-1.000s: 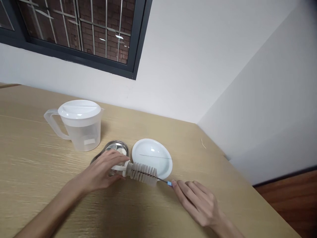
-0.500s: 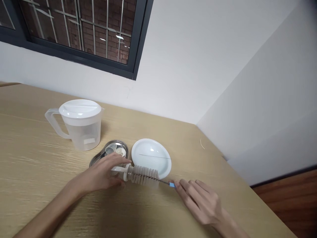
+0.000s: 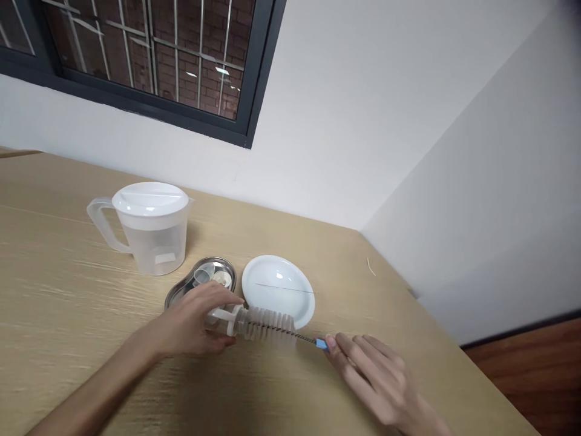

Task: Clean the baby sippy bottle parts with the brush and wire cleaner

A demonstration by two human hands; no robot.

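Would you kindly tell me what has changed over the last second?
The right hand, gripping the bottle brush, has moved slightly right and nearer the camera, drawing the brush a little farther from the white collar of the clear container. The left hand, holding that container, has also shifted slightly that way. Both grips were kept. The lidded jug, kidney-shaped tray and white dish stayed put.

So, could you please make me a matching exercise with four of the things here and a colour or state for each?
1. plastic pitcher
2. kidney dish
3. shallow oval-looking dish
4. bottle brush

A. white, crossed by a thin dark line
B. gripped at its blue end by the right hand
C. translucent, with its lid on
D. shiny metal, with small pieces in it

Pairs: 1-C, 2-D, 3-A, 4-B.
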